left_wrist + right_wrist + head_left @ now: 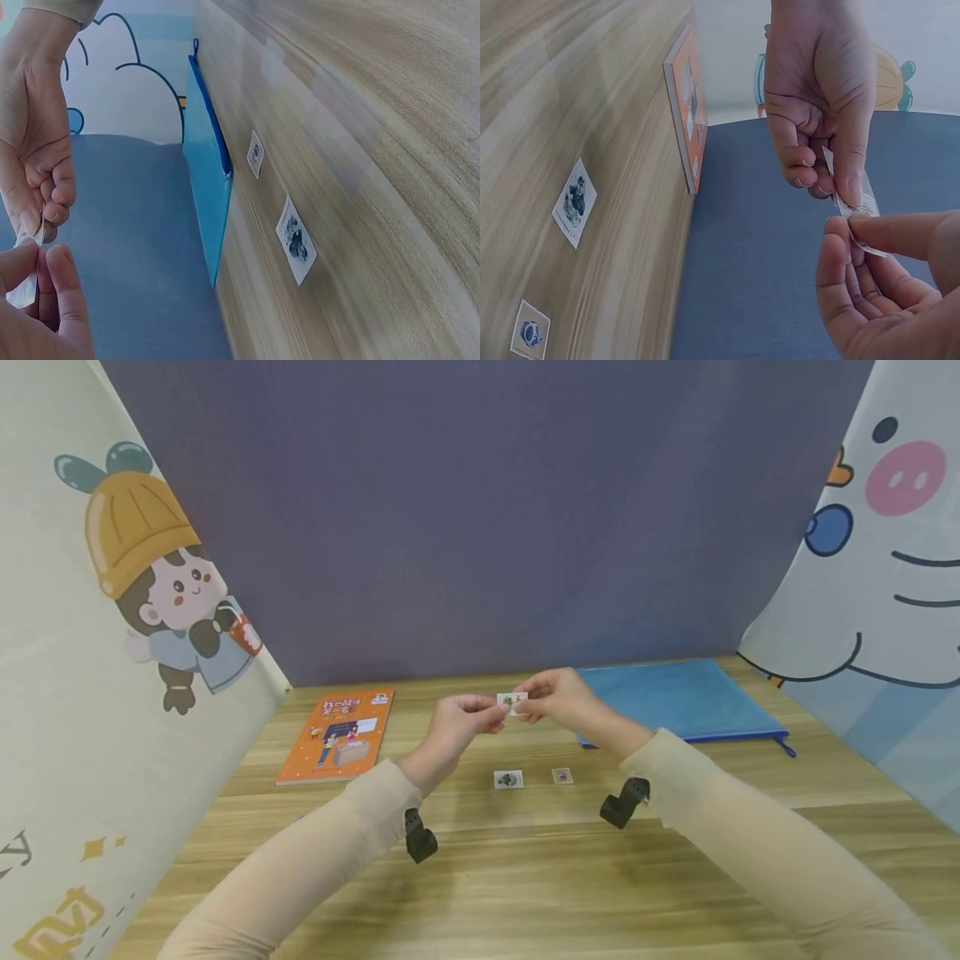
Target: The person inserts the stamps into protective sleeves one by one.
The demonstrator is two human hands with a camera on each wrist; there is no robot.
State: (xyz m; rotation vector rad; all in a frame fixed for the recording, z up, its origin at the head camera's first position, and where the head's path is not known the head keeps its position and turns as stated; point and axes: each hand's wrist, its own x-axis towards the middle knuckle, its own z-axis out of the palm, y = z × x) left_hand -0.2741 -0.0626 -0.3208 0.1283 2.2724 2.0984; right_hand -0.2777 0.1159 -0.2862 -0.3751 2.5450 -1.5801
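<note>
My left hand and my right hand are raised above the far part of the table. Between them they hold a small white-bordered postage stamp with a green print, each pinching one end between thumb and fingers. The thumbs cover part of its face. Below, a stamp with a dark figure lies flat on the wood. To its right lies a smaller stamp with a round emblem. In the right wrist view the held stamp is tilted, seen nearly edge-on.
An orange booklet lies at the back left of the wooden table. At the back right is a blue zippered pouch with a cord loop. A grey-blue panel rises behind the table, and printed cartoon walls flank both sides.
</note>
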